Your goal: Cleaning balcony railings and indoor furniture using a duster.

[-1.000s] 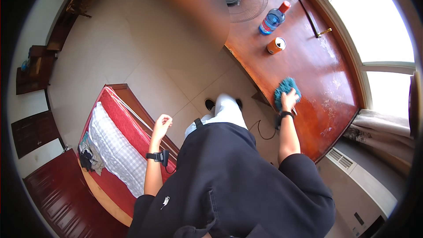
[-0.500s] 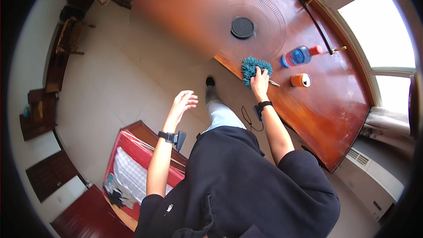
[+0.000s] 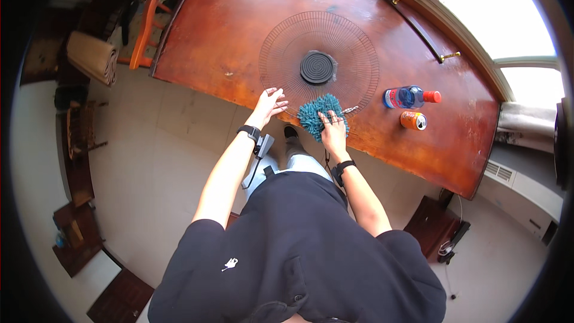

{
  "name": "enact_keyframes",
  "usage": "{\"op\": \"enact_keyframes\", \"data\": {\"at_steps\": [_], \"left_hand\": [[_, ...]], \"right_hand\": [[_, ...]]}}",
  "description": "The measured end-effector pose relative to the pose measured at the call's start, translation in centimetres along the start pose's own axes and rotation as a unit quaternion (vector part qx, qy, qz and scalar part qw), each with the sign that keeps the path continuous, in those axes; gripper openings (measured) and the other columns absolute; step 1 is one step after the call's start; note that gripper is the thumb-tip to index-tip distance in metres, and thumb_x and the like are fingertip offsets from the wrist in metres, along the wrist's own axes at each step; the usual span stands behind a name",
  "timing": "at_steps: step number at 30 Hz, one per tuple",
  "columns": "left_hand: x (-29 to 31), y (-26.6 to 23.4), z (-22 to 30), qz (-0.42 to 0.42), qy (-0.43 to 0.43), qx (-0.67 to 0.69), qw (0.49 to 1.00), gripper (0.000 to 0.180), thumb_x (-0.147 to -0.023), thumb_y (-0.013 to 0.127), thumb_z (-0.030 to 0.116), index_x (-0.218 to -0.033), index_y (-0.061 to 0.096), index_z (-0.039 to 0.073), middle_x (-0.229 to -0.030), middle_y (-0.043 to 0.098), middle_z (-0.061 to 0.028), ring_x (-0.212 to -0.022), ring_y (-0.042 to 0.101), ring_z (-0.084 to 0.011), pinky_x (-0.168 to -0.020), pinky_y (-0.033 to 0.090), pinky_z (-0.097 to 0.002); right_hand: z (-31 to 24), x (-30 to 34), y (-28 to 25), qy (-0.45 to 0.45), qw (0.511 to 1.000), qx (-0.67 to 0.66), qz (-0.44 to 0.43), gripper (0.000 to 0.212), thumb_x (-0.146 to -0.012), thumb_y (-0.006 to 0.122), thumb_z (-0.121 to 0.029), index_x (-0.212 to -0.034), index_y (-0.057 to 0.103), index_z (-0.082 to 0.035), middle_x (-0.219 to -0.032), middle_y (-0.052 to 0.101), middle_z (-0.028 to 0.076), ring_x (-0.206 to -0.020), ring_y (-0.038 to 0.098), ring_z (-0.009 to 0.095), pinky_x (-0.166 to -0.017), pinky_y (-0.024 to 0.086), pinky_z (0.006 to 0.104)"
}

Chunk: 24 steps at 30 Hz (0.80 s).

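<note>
My right hand grips a fluffy teal chenille dusting mitt at the table's front edge, fingers pressed over its top. A small pale loop or tag shows at the mitt's right side. Just to the left, my left hand hangs near the same edge, fingers apart and nothing in them. Beyond both hands a round wire fan guard lies flat on the glossy red-brown table, a dark spiral-ridged disc at its middle. The mitt overlaps the guard's near rim in view.
A clear bottle with a red cap lies or stands right of the guard; I cannot tell which. Beside it is an orange drink can. A black bar with brass ends lies by the window. An orange-brown wooden chair stands left of the table.
My view has turned and come closer to the table. My right hand has carried the mitt to the guard's near rim. My left hand has moved up to the table edge.
</note>
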<state>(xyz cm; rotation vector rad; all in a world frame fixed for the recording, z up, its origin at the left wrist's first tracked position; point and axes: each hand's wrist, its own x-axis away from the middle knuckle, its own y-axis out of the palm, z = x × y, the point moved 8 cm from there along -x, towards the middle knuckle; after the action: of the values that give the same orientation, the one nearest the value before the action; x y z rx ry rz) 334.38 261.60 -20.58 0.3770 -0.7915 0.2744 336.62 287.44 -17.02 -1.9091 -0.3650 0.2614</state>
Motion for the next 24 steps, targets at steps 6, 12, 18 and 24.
{"op": "enact_keyframes", "data": {"at_steps": [6,12,18,24], "left_hand": [[-2.7,-1.0,3.0,-0.078,0.007,0.042,0.996,0.038,-0.098,0.055,0.007,-0.134,0.044,0.001,-0.121,0.062,-0.0213,-0.104,0.068,-0.0313,-0.086,0.061,-0.0438],[0.7,-12.2,8.9,-0.095,0.0,-0.005,0.995,0.044,-0.099,0.06,0.015,-0.136,0.044,0.0,-0.126,0.061,-0.0209,-0.11,0.067,-0.0323,-0.092,0.058,-0.0442],[9.3,-31.7,14.0,-0.001,0.044,-0.023,0.999,0.049,-0.1,0.061,0.022,-0.139,0.042,-0.001,-0.13,0.059,-0.0229,-0.111,0.066,-0.0334,-0.091,0.059,-0.0458],[16.2,-43.0,15.6,0.104,0.069,0.017,0.992,0.043,-0.102,0.059,0.02,-0.139,0.044,0.005,-0.131,0.06,-0.0203,-0.112,0.066,-0.0308,-0.09,0.059,-0.046]], "right_hand": [[4.8,4.2,-2.2,0.196,0.98,0.025,0.006,0.063,-0.078,0.063,-0.004,-0.138,0.058,-0.023,-0.141,0.049,0.012,-0.117,0.051,0.036,-0.101,0.045,0.049],[12.5,7.3,-1.6,0.416,0.9,0.057,0.113,0.065,-0.083,0.059,-0.01,-0.144,0.051,-0.03,-0.149,0.042,0.012,-0.123,0.047,0.039,-0.104,0.042,0.0535],[9.2,0.4,1.7,0.725,0.679,0.045,0.107,0.059,-0.089,0.05,-0.029,-0.147,0.044,-0.034,-0.158,0.034,0.002,-0.132,0.041,0.037,-0.099,0.042,0.0597],[-5.1,-21.1,7.5,0.42,0.829,0.122,0.348,0.058,-0.083,0.059,-0.026,-0.14,0.053,-0.014,-0.139,0.053,0.018,-0.115,0.052,0.037,-0.097,0.041,0.0544]]}}
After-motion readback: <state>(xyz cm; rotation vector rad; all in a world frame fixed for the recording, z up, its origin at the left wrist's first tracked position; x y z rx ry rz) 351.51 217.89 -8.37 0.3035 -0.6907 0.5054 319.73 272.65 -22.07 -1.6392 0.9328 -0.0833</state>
